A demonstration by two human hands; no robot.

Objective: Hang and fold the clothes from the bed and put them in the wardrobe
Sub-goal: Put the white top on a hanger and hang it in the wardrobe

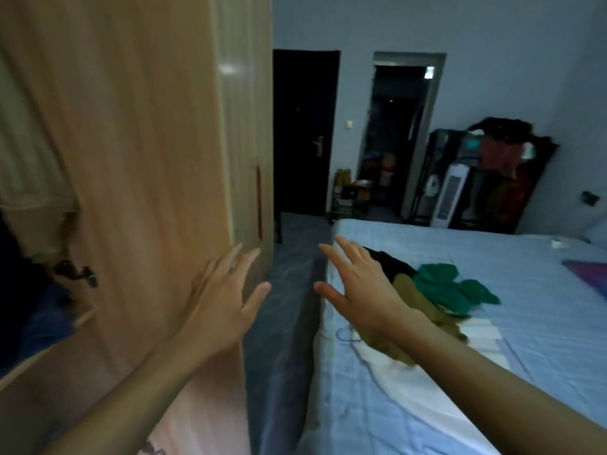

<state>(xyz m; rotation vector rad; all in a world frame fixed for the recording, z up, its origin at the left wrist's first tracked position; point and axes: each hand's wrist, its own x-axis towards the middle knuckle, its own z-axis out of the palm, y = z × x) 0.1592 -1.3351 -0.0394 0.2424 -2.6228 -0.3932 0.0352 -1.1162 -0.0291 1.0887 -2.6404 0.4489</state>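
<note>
A small pile of clothes lies on the bed [492,323], near its left edge: a green garment [450,287], an olive one [414,310], a black one [391,264] and a white one [427,366]. My right hand [354,287] hovers over the bed's left edge, fingers spread, holding nothing, just left of the pile. My left hand [223,297] is open too, in front of the open wooden wardrobe door [138,178]. Inside the wardrobe, at the far left, a pale garment [29,165] hangs above dark folded clothes [36,313].
A narrow strip of dark floor [289,290] runs between wardrobe and bed. Beyond it are a dark closed door [305,133] and an open doorway [397,133]. A rack with clothes and a white tower fan [450,195] stand by the far wall.
</note>
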